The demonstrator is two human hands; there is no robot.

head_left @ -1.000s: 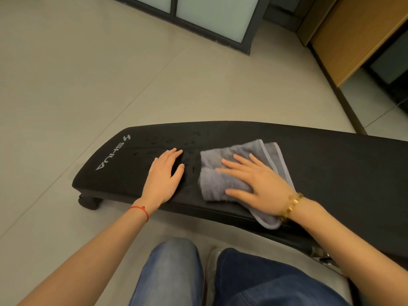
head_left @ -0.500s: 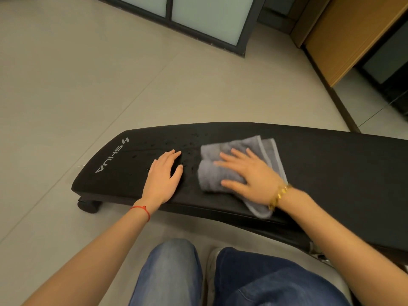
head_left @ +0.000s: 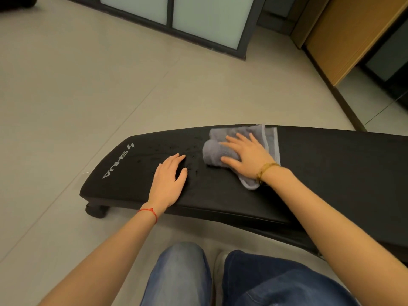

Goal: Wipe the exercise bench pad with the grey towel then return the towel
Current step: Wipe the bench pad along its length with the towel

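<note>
- The grey towel (head_left: 223, 151) lies bunched on the bench pad (head_left: 320, 173), toward its far edge, with one corner trailing back under my right wrist.
- My right hand (head_left: 247, 157) presses flat on the towel, fingers spread and straight, not gripping it.
- My left hand (head_left: 169, 181) rests palm-down on the pad just beside the towel, fingers relaxed, holding nothing.
- Droplets (head_left: 170, 151) dot the pad between my left hand and the logo end; I judge the stroke should run that way with even pressure, lifting my left hand out of the path.
- The towel nearly touches the far edge, so I'd keep it from sliding off onto the floor (head_left: 88, 96).
- The pad to the right lies open for long passes.
</note>
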